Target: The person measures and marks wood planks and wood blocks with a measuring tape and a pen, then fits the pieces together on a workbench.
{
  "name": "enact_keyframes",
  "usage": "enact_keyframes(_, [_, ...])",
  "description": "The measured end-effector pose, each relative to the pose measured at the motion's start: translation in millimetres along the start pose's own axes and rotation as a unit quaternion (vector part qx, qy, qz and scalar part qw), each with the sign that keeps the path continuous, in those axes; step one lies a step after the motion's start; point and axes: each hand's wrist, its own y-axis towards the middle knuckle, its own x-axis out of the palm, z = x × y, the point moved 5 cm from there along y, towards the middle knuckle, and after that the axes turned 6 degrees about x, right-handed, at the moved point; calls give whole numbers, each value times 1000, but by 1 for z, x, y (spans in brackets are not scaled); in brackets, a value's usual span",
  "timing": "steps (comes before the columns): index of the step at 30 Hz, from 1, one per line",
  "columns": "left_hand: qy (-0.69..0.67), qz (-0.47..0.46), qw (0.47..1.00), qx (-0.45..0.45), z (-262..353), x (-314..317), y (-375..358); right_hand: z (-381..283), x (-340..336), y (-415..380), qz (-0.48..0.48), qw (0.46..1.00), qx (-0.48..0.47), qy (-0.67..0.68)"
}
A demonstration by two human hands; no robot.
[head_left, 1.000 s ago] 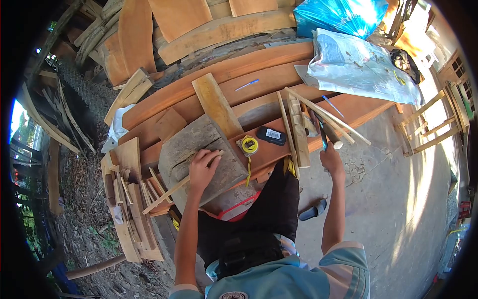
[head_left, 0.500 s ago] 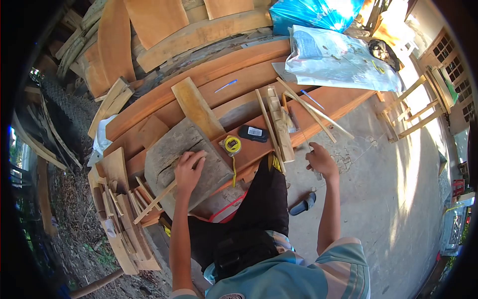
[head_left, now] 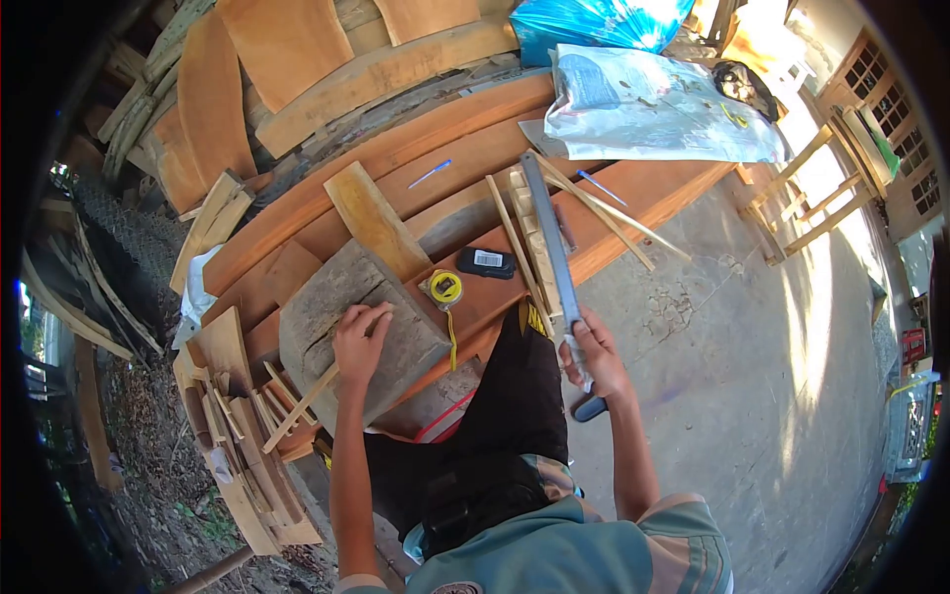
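Observation:
On the grey wooden block (head_left: pixel 332 297), my left hand (head_left: pixel 363 342) is closed around the upper end of a thin wooden strip (head_left: pixel 302 408), which slants down to the left. My right hand (head_left: pixel 597 358) grips the lower end of a long, flat metal blade (head_left: pixel 557 243). The blade points away from me, over a carved wooden piece (head_left: pixel 527 233) on the reddish boards. A yellow tape measure (head_left: pixel 445 287) and a black case with a white label (head_left: pixel 486 262) lie between the block and the blade.
Long reddish boards (head_left: pixel 396 170) stretch across the work area, bearing blue pens (head_left: pixel 429 174) and thin sticks. Cut wood pieces (head_left: pixel 252 465) are stacked at the left. Behind the boards' right part lies a clear plastic bag (head_left: pixel 653 104). A wooden stool (head_left: pixel 836 188) stands at the right.
My right hand has moved slightly left and down. The blade, seen nearly edge-on before, now shows its broad face over the carved piece. My left hand remains on the block.

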Motion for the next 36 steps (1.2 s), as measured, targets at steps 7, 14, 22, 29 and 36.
enact_keyframes(7, [44,40,997,46,-12,-14,4,-13,86,19,-180,983,-25,16])
enact_keyframes(14, [-8,39,997,-61,-39,-17,2,6,148,59,-112,858,-339,-370])
enact_keyframes(22, [13,55,995,-86,-34,-18,3,53,196,76,-83,805,-242,-536])
enact_keyframes(29, [25,62,997,-47,-29,-19,3,53,201,84,-79,801,-241,-543])
enact_keyframes(36, [53,83,995,21,-59,-28,20,47,211,98,-72,790,-250,-556])
